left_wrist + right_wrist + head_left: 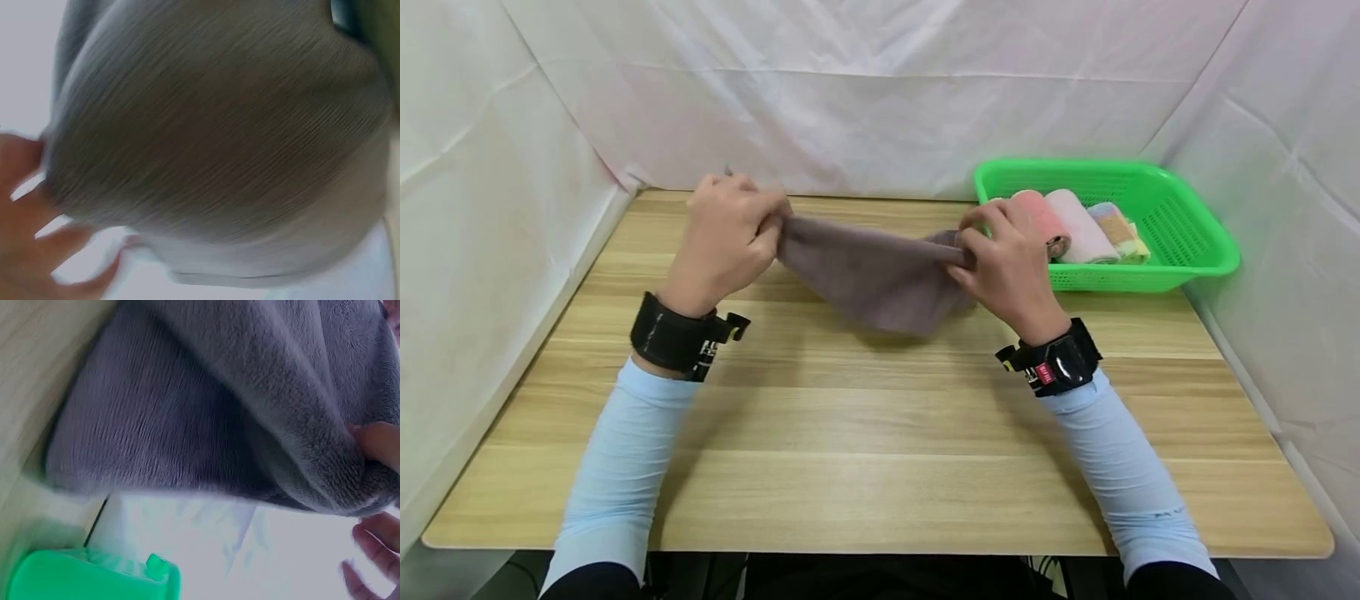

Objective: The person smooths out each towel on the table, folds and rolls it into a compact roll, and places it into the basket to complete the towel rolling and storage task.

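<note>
A soft grey-brown towel is stretched between my two hands over the back half of the table. My left hand pinches its left end. At the right end, my right hand grips the cloth between thumb and fingers. The middle of the towel sags in a fold toward the tabletop. In the left wrist view the blurred towel fills most of the picture, with fingers at its edge. The right wrist view shows the plush towel folded over, the thumb pressing on it.
A green plastic basket stands at the back right, near my right hand. Inside it lie a rolled pink towel, a white rolled towel and a multicoloured one. White cloth walls enclose the wooden table.
</note>
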A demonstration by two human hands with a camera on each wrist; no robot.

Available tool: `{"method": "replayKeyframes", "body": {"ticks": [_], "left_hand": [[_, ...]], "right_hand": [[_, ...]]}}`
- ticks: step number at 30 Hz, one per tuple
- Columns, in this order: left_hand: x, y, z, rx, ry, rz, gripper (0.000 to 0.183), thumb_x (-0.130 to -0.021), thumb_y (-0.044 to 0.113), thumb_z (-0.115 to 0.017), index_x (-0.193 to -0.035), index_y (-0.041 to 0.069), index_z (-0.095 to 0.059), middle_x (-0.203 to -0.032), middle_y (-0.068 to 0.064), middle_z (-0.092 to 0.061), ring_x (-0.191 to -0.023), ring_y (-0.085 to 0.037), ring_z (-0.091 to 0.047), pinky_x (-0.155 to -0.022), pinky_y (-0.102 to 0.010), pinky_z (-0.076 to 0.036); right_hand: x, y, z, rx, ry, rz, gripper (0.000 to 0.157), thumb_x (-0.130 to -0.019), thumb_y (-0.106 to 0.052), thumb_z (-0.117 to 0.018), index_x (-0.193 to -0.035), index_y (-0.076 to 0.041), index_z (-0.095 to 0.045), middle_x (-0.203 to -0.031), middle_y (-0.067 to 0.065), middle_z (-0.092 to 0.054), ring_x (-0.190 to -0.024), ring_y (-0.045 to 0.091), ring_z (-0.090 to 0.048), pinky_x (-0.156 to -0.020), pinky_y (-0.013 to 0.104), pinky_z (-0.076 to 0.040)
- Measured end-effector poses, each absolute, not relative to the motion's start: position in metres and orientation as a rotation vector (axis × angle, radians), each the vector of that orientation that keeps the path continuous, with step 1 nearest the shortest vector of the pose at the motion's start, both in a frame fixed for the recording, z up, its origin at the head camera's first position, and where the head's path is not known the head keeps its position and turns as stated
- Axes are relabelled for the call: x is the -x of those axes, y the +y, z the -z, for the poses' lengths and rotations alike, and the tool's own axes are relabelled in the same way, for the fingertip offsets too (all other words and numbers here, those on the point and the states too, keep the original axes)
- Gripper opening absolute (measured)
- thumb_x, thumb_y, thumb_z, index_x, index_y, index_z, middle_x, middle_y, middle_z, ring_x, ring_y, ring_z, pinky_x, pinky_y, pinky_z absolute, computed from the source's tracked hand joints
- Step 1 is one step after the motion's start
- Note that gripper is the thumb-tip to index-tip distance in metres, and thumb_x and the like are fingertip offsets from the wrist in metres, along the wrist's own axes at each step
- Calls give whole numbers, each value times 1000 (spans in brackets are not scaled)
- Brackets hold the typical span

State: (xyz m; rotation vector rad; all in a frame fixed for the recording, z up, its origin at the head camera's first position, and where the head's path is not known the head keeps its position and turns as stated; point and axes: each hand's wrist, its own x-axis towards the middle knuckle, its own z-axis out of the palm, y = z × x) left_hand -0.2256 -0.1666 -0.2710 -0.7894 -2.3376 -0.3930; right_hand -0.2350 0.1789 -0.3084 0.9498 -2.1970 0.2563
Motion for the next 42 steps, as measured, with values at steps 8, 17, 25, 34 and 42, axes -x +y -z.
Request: {"method": "replayKeyframes", "body": {"ticks": [8, 17, 25, 34, 42], "left_hand": [[217, -160, 275, 983, -3120, 323, 31, -92, 26, -46, -67, 19, -62, -59, 7, -56, -55, -12, -52, -56, -30, -41], [245, -116, 339, 1248, -3181, 416, 71, -84, 40, -69, -142, 9, -42, -134, -12, -45, -117, -24, -45, -92, -38, -39], [248, -132, 367, 1078, -3288, 391, 114, -64, 52, -80, -154, 12, -22, -152, -14, -23, -134, -33, -25, -102, -47, -28], [242, -165, 361, 975, -3369, 264, 113, -61, 54, -80, -151, 10, -29, -152, -24, -15, -137, -38, -15, -102, -52, -26], [238, -191, 364, 940, -3415, 281, 118, -58, 53, -81, -153, 11, -25, -153, -24, -9, -138, -39, -9, -101, -56, -25]], "right_hand": [[222, 178, 306, -1242, -2483, -323, 38, -75, -46, -74, -58, -16, -57, -77, -3, -50, -68, 14, -43, -57, 28, -36], [215, 193, 313, -1010, -3103, -229, 43, -82, -46, -69, -109, -14, -60, -85, 0, -53, -70, 16, -51, -61, 33, -41], [214, 199, 314, -931, -3343, -216, 63, -74, -3, -66, -133, -13, -47, -78, 4, -56, -70, 19, -53, -58, 33, -43], [212, 204, 298, -1235, -3286, -276, 16, -83, -25, -70, -69, -18, -64, -63, -10, -51, -58, 9, -46, -54, 27, -39], [224, 198, 310, -1436, -2859, -709, 4, -98, -17, -52, -98, -14, -53, -69, -6, -53, -55, 8, -47, -53, 27, -42]]}}
